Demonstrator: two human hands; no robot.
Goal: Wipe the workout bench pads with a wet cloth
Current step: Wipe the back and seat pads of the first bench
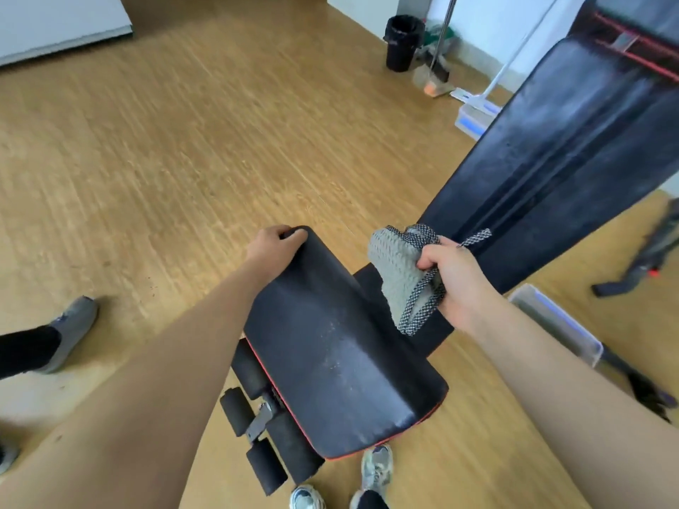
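The black seat pad (330,347) of the workout bench lies below me, its surface streaked with moisture and edged in red. My left hand (273,247) grips the pad's far left corner, fingers curled over the edge. My right hand (453,279) holds a folded grey cloth (398,277) with a checked border, just above the gap between the seat and the long black back pad (573,148). The back pad slopes up to the upper right and glistens with wetness.
Black foam rollers (257,416) stick out at the bench's near left. Another person's shoe (69,332) stands at the left. A black bin (402,42), a broom and a mop (477,101) stand by the far wall. A clear tub (558,321) sits on the wooden floor at the right.
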